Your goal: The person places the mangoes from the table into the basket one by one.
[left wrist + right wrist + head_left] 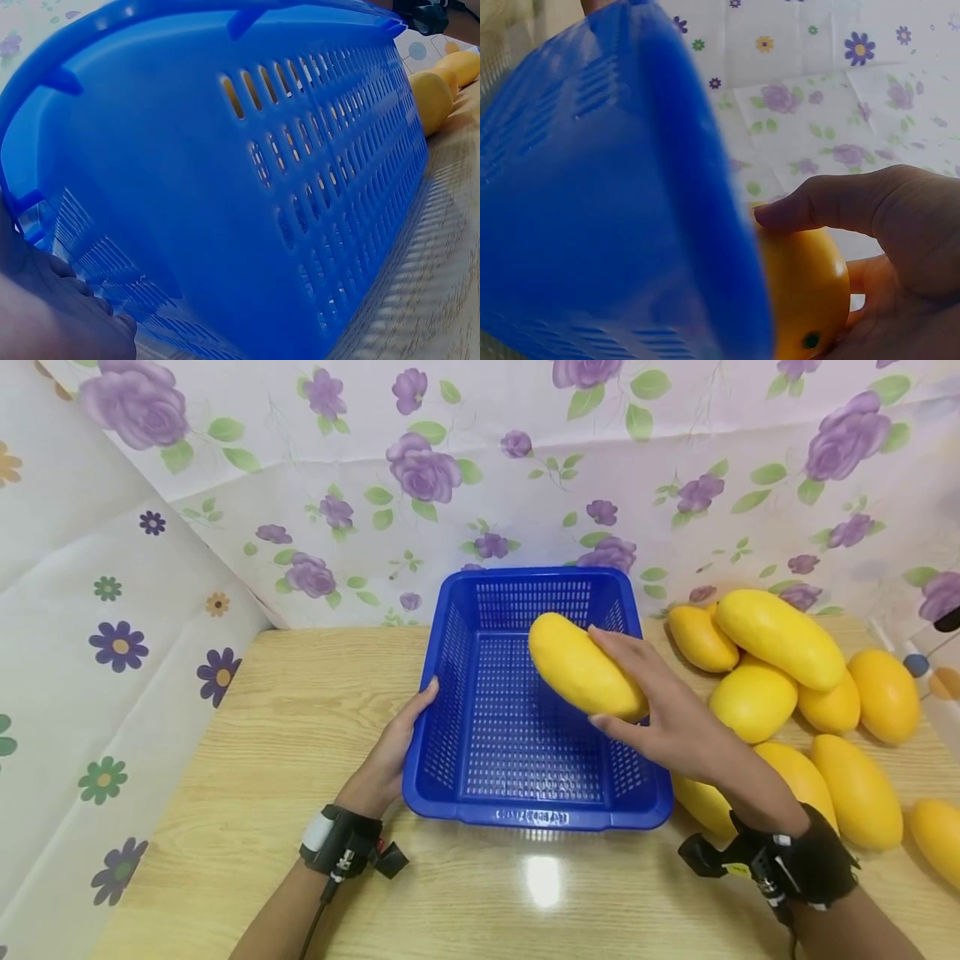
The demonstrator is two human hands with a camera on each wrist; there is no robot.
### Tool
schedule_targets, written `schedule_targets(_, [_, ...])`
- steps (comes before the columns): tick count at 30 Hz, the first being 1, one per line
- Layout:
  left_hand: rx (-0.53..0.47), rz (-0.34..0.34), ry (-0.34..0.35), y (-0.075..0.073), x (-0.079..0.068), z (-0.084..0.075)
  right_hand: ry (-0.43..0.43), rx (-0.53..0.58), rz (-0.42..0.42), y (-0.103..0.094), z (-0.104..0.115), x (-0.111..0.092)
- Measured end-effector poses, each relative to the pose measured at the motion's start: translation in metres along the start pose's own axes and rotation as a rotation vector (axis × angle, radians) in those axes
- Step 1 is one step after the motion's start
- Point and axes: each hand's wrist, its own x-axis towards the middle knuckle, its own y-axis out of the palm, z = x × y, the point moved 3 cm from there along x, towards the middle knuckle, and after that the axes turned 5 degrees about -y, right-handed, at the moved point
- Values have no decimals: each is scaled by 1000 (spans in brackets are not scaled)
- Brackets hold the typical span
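Note:
A blue plastic basket point(528, 817) with slotted walls stands on the table. My left hand point(392, 745) grips its left side, the thumb at the rim; in the left wrist view its fingers point(71, 300) lie against the outer wall. My right hand point(671, 714) holds a long yellow mango point(573, 662) above the right part of the basket, thumb and fingers around its near end. The right wrist view shows the thumb point(787, 214) on that mango, partly hidden behind the basket's rim. No fruit shows on the visible basket floor.
Right of the basket lies a loose pile of yellow mangoes point(753, 700), a long one point(780, 639) on top. Another mango point(941, 839) sits near the right edge. Flowered sheeting point(300, 527) hangs behind the wooden table point(300, 693) and at its left.

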Motion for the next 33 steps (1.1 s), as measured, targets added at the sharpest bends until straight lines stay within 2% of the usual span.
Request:
schedule_targets(14, [2,22,13,1,1,-4,-65,40,108,25,0,3])
schedule_targets(20, [8,24,8,3,1,-5,-64,54,172,33,1,2])
schedule_targets(33, [4,18,-13,0,0,0,-118,65,358,53,5,-5])
